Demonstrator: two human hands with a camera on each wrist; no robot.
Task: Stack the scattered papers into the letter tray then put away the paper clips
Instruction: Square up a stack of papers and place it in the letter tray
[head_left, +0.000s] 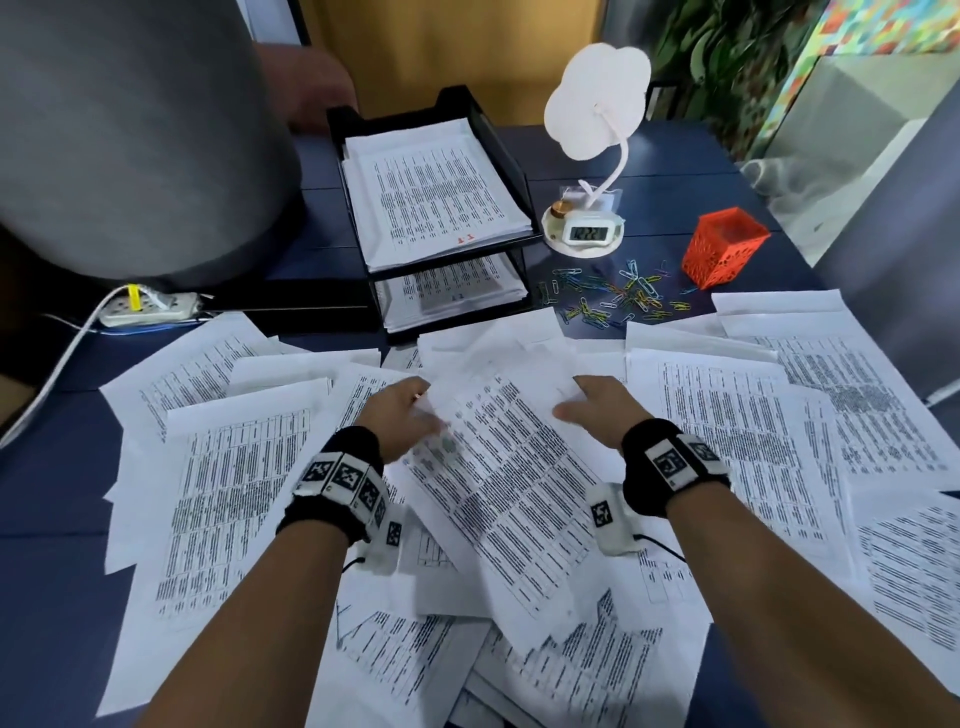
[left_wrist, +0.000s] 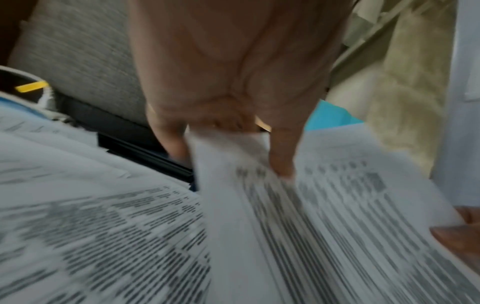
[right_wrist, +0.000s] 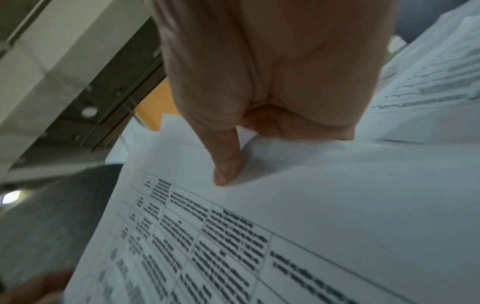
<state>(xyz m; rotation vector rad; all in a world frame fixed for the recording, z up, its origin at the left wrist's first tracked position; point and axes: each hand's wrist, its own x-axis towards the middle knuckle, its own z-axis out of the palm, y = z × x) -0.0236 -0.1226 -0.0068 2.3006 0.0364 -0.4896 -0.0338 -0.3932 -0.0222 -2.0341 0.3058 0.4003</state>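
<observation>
A: Head view first. What do the hands have?
B: Both grip one sheaf (head_left: 498, 467) of printed sheets, mid-desk. Left hand (head_left: 402, 415) pinches its left edge, fingers tucked under, thumb on top. Right hand (head_left: 597, 408) pinches the right edge the same way.
A: Where's the tray?
B: Black two-tier tray (head_left: 511, 156) sits beyond the hands, a bit left of the right hand; paper already in both tiers. Loose papers (head_left: 234, 493) are spread on the desk left, right & under both forearms.
A: Clips?
B: Coloured clips (head_left: 618, 299) lie scattered just past the right hand, btw the tray & an orange mesh cup (head_left: 724, 247). A white lamp w/ clock (head_left: 587, 228) stands behind the clips. A power strip (head_left: 150, 306) lies far left of the left hand.
A: Left wrist view?
B: Blurred. Left hand (left_wrist: 231, 82) closes on the sheaf (left_wrist: 324, 216): thumb presses down on top, other fingers go below the edge.
A: Right wrist view?
B: Right hand (right_wrist: 267, 82) is clamped on the sheaf (right_wrist: 298, 205): thumb tip on the top page, fingers folded underneath. More papers (right_wrist: 428, 82) lie just right of it.
</observation>
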